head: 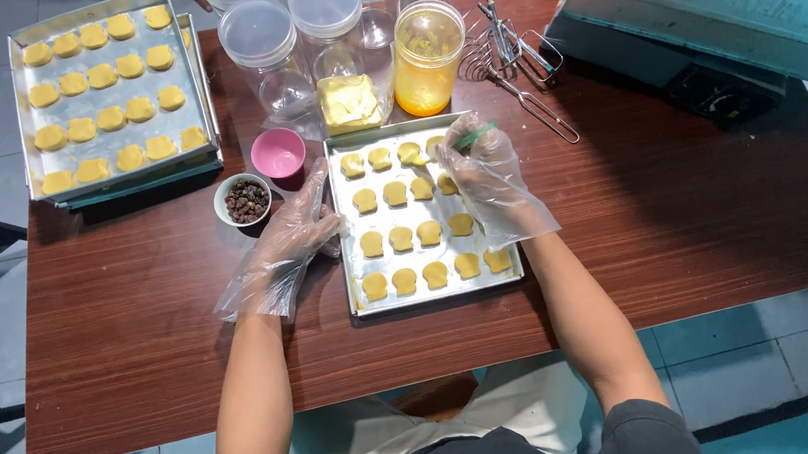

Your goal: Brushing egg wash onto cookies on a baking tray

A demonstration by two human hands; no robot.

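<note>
Yellow dough pieces (pixel 400 238) are lying in rows on a metal tray (pixel 435 296) in the middle of a brown wooden table (pixel 681 230). The right hand (pixel 487 181), in a loose clear plastic glove, is hovering over the far right part of that tray, its fingers pinching a small green brush (pixel 475 136) whose tip is pointing at a piece in the far row. The left hand (pixel 296 235), gloved the same way, is resting at the tray's left edge with fingers spread and touching the rim.

Just left of the tray, a small white bowl of dark raisins (pixel 245 201) and a pink cup (pixel 277 153) are sitting. Beyond the tray are a block of butter (pixel 349 102), a jar of yellow liquid (pixel 426 57), clear lidded jars (pixel 260 43) and whisk beaters (pixel 514 58). A second tray of dough pieces (pixel 105 93) is standing far to the left.
</note>
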